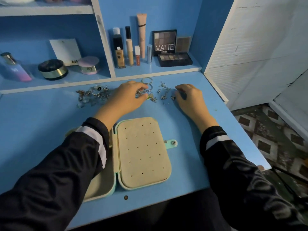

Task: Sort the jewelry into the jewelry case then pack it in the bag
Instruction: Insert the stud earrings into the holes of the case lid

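1. Nearest you, the jewelry case (144, 152) lies open flat at the front edge of the worktop (41, 114). Its holed pad faces up, likely so pieces can go straight in; the pad carries none yet.
2. Jewelry (93, 95) is strewn in clusters along the back edge, just below the shelf and well apart from the case.
3. Your left hand (128, 97) curls fingers and thumb round pieces of the middle cluster, apparently pinching one.
4. Your right hand (190, 99) has bent fingers, tips down on small pieces nearer the right edge. Whether it has hold of any, I cannot tell.
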`<state>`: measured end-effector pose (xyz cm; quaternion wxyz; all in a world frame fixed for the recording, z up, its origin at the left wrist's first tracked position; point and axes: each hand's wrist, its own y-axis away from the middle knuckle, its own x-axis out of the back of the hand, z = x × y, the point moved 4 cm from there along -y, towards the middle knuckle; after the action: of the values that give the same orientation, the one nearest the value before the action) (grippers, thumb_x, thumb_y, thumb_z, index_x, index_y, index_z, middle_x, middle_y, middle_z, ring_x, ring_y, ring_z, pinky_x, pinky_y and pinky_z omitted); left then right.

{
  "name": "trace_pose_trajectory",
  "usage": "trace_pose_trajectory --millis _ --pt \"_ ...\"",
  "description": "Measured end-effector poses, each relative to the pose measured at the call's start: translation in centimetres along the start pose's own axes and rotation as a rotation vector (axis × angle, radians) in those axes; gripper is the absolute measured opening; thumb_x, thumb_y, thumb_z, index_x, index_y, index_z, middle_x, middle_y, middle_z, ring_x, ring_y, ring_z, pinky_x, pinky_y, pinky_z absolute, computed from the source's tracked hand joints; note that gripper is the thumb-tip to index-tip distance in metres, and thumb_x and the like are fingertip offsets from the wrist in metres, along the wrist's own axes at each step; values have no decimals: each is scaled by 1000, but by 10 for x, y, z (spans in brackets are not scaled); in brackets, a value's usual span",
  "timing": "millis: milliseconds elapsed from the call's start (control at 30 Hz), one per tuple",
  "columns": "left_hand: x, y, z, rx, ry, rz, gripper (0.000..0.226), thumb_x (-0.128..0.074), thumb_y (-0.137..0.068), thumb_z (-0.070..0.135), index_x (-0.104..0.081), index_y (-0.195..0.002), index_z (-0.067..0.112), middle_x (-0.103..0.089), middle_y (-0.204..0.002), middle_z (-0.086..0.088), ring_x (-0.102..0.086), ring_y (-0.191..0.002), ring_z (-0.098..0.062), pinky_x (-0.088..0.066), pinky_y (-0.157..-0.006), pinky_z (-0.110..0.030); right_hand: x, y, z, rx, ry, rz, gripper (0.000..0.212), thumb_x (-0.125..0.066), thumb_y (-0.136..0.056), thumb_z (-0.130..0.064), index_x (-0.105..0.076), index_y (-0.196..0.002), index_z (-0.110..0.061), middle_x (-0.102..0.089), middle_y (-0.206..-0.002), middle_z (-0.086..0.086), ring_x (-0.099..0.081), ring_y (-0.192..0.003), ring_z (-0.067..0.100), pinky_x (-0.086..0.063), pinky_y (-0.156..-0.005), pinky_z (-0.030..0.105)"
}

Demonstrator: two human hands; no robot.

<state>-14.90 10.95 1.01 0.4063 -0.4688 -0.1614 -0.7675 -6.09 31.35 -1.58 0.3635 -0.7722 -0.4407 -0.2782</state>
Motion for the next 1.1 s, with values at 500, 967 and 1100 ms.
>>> trace_pose_trajectory --millis 500,967,1100 --pt "-12 -11 -11 10 115 17 18 -70 -87 20 -72 -103 28 -62 -92 8 -53 -68 -1 -39 -65 -4 -18 -59 7 131 -46 -4 20 -63 -91 -8 -70 -108 -4 -69 -102 10 -53 -85 10 -32 -75 -4" --pt "-14 -11 -14 4 102 13 14 -72 -86 21 -73 -98 27 -61 -87 12 -54 -72 0 -36 -63 -1 -21 -72 12 170 -114 -47 18 -68 -87 -7 -73 -104 -7 -68 -97 7 -56 -84 9 -39 -76 2" --pt "-13 -11 -13 4 105 20 14 -71 -87 19 -73 -98 27 -60 -86 14 -56 -74 -3 -37 -65 -5 -22 -72 12 187 -110 -50 16 -66 -86 -3 -74 -99 -8 -68 -97 6 -56 -83 9 -41 -76 4"
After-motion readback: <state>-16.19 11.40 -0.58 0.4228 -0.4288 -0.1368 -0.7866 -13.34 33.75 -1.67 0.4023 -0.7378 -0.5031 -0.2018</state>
